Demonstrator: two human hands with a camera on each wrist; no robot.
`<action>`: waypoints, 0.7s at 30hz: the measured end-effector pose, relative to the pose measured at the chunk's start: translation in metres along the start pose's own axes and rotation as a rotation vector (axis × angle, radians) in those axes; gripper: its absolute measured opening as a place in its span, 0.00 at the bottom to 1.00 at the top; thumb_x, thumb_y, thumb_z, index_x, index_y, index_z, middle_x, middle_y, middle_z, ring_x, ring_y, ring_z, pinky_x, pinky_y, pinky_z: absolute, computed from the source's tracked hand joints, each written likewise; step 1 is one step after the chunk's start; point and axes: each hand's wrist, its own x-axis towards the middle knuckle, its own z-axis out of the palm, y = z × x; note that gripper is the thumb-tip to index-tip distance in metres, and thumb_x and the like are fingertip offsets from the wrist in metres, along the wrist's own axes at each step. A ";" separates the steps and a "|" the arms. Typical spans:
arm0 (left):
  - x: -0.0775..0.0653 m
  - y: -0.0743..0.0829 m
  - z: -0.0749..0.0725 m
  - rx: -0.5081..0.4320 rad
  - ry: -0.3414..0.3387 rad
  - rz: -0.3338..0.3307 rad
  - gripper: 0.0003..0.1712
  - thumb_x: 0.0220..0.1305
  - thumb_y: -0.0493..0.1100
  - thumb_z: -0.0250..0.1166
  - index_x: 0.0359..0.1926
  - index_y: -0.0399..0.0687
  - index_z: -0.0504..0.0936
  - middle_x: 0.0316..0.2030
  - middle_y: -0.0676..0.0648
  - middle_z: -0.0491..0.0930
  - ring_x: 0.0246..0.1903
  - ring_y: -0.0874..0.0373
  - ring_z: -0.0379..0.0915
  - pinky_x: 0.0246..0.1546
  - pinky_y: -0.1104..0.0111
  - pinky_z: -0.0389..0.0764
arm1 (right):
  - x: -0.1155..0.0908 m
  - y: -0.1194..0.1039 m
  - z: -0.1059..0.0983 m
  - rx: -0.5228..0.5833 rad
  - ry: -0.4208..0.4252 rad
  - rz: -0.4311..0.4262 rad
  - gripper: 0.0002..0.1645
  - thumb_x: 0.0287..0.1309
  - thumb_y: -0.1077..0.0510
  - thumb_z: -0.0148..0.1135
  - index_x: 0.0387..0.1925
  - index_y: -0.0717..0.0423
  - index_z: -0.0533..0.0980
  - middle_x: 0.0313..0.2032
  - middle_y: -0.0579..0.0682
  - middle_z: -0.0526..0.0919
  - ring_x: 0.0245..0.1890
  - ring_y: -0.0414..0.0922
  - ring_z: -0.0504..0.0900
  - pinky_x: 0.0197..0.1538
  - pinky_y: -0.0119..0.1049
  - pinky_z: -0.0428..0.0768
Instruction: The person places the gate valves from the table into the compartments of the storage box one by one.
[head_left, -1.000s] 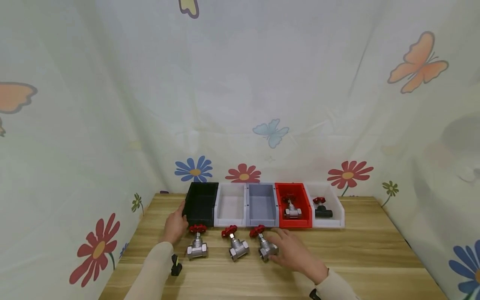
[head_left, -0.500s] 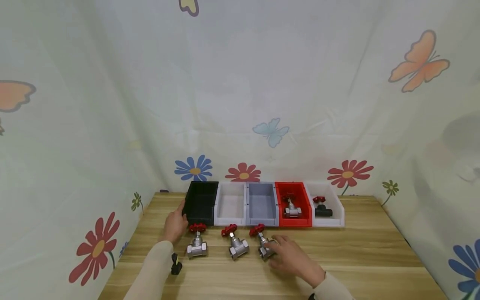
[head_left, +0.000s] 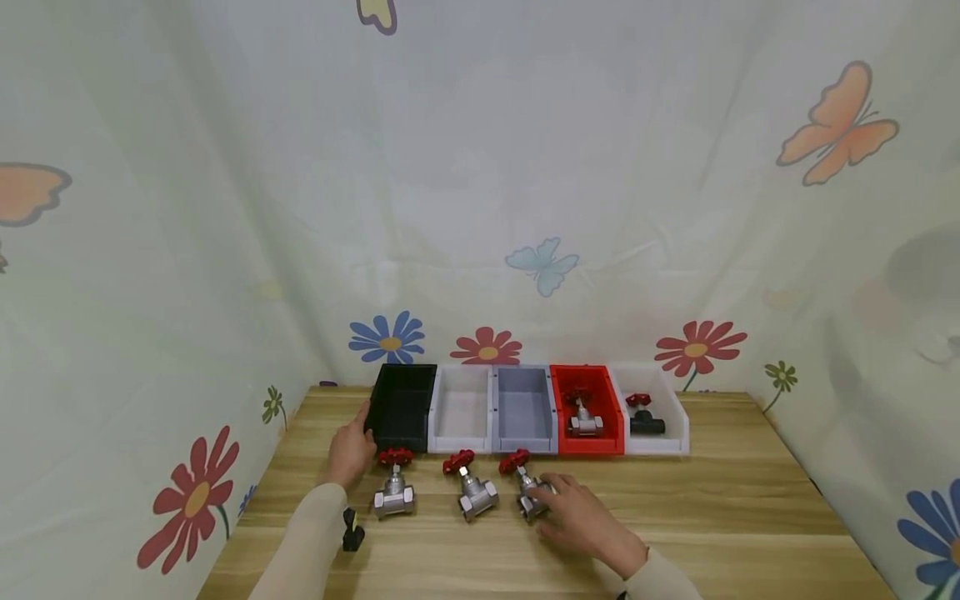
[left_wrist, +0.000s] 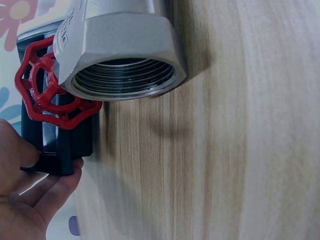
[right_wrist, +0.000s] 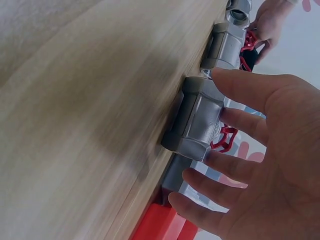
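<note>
Three steel gate valves with red handwheels lie in a row on the wooden table: a left valve [head_left: 394,498], a middle valve [head_left: 477,498] and a right valve [head_left: 531,502]. At the row's right end my right hand [head_left: 581,517] is spread beside the right valve. In the right wrist view its fingers [right_wrist: 237,165] are loosely extended, fingertips right at the steel valve body [right_wrist: 197,117]. My left hand [head_left: 351,450] pinches the near left corner of the black bin [head_left: 402,437], thumb on one side of the wall and fingers on the other, as the left wrist view shows.
Joined to the black bin stand a white bin [head_left: 461,444], a grey-blue bin [head_left: 525,444], a red bin [head_left: 619,446] holding a steel valve [head_left: 585,425], and another white bin [head_left: 678,446] holding a black-bodied valve [head_left: 647,423]. A patterned curtain [head_left: 480,167] surrounds the table.
My right hand has drawn back slightly toward the near side and its fingers have shifted over the right valve's body. My left hand and the valves stay in place.
</note>
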 end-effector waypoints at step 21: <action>0.003 -0.006 0.004 -0.009 0.005 0.021 0.36 0.63 0.32 0.56 0.73 0.38 0.60 0.32 0.28 0.82 0.24 0.43 0.77 0.34 0.47 0.78 | 0.012 -0.003 0.014 0.022 -0.075 0.054 0.35 0.51 0.52 0.71 0.63 0.43 0.74 0.62 0.62 0.73 0.58 0.60 0.76 0.56 0.58 0.76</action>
